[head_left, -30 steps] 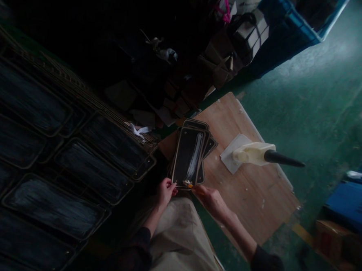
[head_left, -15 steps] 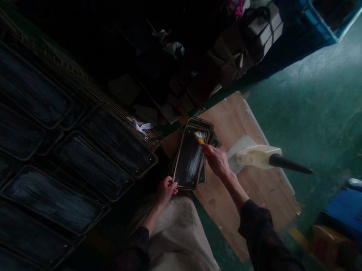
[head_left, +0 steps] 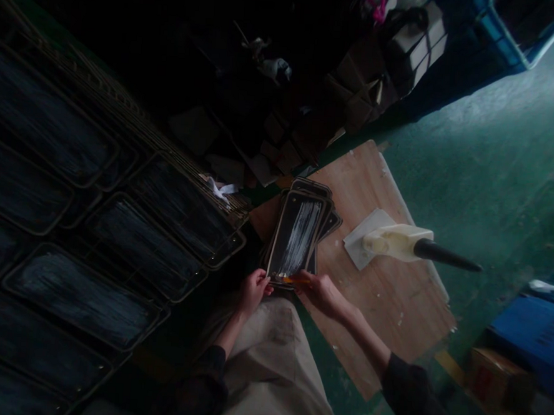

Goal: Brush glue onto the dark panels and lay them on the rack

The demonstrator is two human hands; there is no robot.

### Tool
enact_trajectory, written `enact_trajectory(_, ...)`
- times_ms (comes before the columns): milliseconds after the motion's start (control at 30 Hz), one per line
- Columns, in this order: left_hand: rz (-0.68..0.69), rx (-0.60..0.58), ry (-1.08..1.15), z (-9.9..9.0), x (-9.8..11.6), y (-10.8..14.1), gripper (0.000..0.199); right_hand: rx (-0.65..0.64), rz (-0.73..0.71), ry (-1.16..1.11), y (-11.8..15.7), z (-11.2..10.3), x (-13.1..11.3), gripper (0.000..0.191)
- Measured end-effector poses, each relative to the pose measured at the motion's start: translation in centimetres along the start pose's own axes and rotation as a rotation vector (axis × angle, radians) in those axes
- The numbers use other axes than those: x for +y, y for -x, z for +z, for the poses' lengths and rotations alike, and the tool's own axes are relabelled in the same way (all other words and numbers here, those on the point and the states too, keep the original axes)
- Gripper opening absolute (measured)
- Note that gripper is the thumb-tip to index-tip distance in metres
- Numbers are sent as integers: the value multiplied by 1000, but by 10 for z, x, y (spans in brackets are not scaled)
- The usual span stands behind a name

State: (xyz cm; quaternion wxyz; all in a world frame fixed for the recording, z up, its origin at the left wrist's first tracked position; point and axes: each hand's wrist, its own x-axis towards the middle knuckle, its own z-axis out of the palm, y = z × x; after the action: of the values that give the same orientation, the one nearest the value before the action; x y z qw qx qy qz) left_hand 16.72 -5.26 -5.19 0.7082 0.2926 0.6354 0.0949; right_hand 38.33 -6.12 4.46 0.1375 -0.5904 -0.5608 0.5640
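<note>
While the near-left corner of a black panel [head_left: 285, 230] is pinched by the fingers of the left hand [head_left: 254, 289], a brush [head_left: 297, 281] with a yellow handle is gripped in the closed fingers of the right hand [head_left: 322, 292], its tip held low at the panel's near edge. The panel is laid on top of an uneven stack [head_left: 331, 221], just beyond the knees, on a wooden board [head_left: 402, 303]; its right half is marked with pale streaks, its left half bare. The corner is probably pinched so that the panel is not pushed about by strokes, and only the rim seems to be touched, which leaves the face clear. To the right, apart from the stack, a pale bottle [head_left: 399, 241] with a long dark nozzle is set on a white card [head_left: 356, 247], likely within easy reach; neither hand is blocked by it. The left side is crowded by rows of streaked panels [head_left: 79, 295]. Farther off, a blue crate [head_left: 477, 76] is seen on the green floor [head_left: 468, 144]; the upper left is lost in darkness.
</note>
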Motion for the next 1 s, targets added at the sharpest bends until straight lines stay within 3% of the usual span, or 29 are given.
enact_trajectory(133,2,4,-66,0,3,-1,22,102,-48,-69,-47,-40,13,24)
enact_trajectory(267,-1,15,-73,1,3,-2,19,399,-121,112,-77,-70,18,25)
enact_trajectory(367,9,20,-55,1,-1,-3,20,513,-154,270,-87,-78,16,27)
enact_trajectory(567,-4,30,-77,1,-5,-5,16,410,-177,508,-97,-66,19,26)
enact_trajectory(733,4,16,-100,-1,-2,-5,15,268,-153,374,-66,-44,17,23)
enact_trajectory(833,15,24,-76,-1,-4,-5,19,199,-113,248,-46,-43,7,22)
enact_trajectory(1000,16,29,-61,0,-8,-6,22,415,-117,254,-64,-70,5,25)
